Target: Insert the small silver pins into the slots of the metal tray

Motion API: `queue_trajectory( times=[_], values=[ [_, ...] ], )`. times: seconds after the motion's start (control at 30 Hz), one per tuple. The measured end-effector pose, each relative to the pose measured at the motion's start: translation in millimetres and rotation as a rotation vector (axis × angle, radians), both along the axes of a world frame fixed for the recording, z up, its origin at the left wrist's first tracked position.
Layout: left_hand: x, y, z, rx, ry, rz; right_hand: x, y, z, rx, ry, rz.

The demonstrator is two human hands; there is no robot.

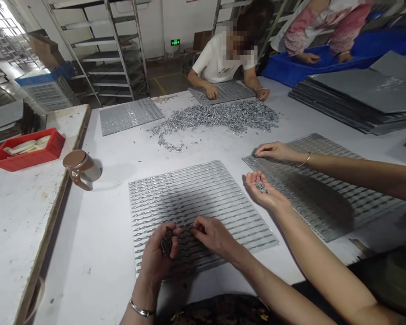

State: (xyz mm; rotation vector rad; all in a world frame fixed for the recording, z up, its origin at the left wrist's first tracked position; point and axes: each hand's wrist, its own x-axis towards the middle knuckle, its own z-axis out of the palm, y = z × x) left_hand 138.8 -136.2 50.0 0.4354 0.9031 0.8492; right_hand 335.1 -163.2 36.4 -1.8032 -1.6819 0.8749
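Over the lower left of a grey sheet (203,189) covered in rows of small oval pieces, my left hand (152,257) is cupped with fingers curled. It holds a handful of small shiny oval pieces (167,243), dark in the shadow. Just right of it, my right hand (213,237) has thumb and fingers pinched together, low over the same rows. Whatever lies between those fingertips is too small to make out. A large heap of loose silvery oval pieces (219,116) lies beyond the sheet.
At right, a co-worker's hands (269,196) work over another filled sheet (341,198). Another person (223,58) sits across the table. A brown-lidded mug (83,167), red bin (50,149), farther sheet (130,116), stacked grey sheets (352,99) and blue tub (280,70) stand around.
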Motion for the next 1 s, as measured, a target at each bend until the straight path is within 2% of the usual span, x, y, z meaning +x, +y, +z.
queue_trajectory(
  times=[0.1,0.2,0.27,0.43,0.57,0.73,0.9,1.0],
  values=[
    [3,-6,-2.8,0.018,0.008,-0.167,-2,-8,13.4,0.154,0.074,-0.014],
    [7,-14,-7.4,0.086,0.018,-0.289,-7,-17,29.0,0.334,0.045,0.174],
    [8,-19,-11.0,0.121,0.023,-0.313,-9,-21,37.0,0.379,-0.001,0.301],
    [10,-25,-15.0,0.126,0.119,-0.406,-2,-30,45.7,0.338,-0.016,0.346],
    [18,-37,-10.4,0.045,0.067,-0.528,11,-47,46.3,0.195,-0.005,0.414],
    [32,-59,-5.6,-0.031,-0.035,-0.62,20,-70,43.7,0.097,0.007,0.333],
    [36,-66,-8.0,-0.059,-0.02,-0.524,23,-76,35.5,0.142,0.096,0.117],
    [32,-65,-6.9,-0.045,-0.028,-0.491,23,-78,28.3,0.124,0.178,0.082]
  ],
)
